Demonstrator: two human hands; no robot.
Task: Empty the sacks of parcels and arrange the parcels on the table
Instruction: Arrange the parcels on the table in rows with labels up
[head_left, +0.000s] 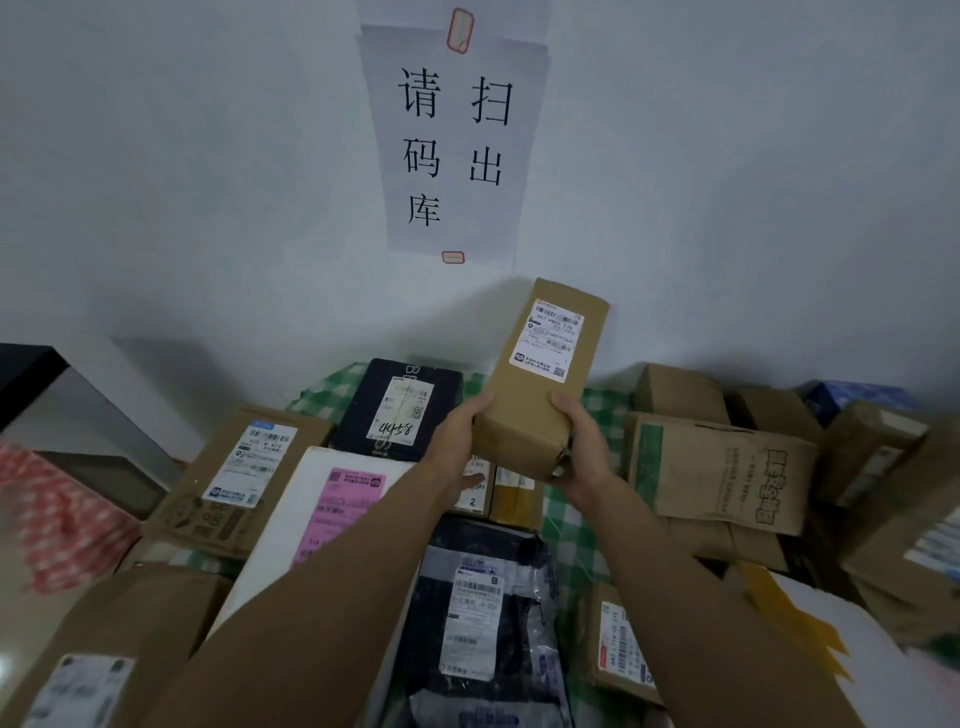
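Above the middle of the counter, which is covered by a green-and-white checked cloth, both hands hold one tall brown cardboard box by its lower end. The left hand is curled against the box's lower left edge. The right hand wraps the lower right corner, its thumb lying on the front face. The box is raised clear of the parcels beneath it and leans slightly to the right, with its white shipping label facing the camera.

Parcels lie flat around and below the held box:
- Behind the left hand is a black box with a white label and handwritten digits.
- To the left is a brown cardboard carton with a white label.
- Beside that carton, partly under the left forearm, is a flat white parcel with a pink label.
- Between the forearms is a black plastic mailer bag with a white label.
- To the right is a brown paper-wrapped parcel with a green stripe and black print, resting on other brown cartons.

A white paper notice with black characters is fixed to the wall behind.
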